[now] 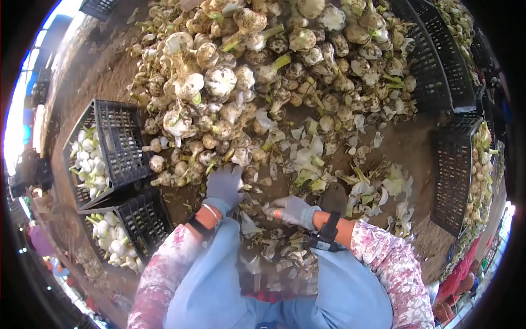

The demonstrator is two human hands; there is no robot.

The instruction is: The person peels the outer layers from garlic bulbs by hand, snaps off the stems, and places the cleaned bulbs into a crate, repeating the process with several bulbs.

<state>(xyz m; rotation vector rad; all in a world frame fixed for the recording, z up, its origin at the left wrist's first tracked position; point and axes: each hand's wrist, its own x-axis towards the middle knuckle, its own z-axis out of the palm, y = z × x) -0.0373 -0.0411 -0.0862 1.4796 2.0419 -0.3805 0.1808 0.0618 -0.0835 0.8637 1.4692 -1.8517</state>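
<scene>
The biggest thing here is the garlic pile, a lumpy heap of dirty bulbs right on the brown ground. It lies in front of the person's knees, I think so both hands can get to it without much of a stretch.

Around it are black crates full of holes. Two are on the person's left: the upper left crate and the lower left crate. Both have cleaner, whiter bulbs in them, with short green bits on some. They look tipped toward the outer side, and they sit close by, maybe so bulbs can go in with a short reach. The right crate has more garlic by its far side, but I can't tell if that is inside it or behind it. More dark crates stand at the far right of the pile.

Both hands wear pale gloves. The left hand is at the near edge of the pile, fingers pointing at the bulbs; I can't tell if they grip one. The right hand is low over the scraps, fingers toward the left one. I can't see if they hold anything.

Smallest are the loose skins and leaves, strewn on the ground between the bulbs and the knees.
</scene>
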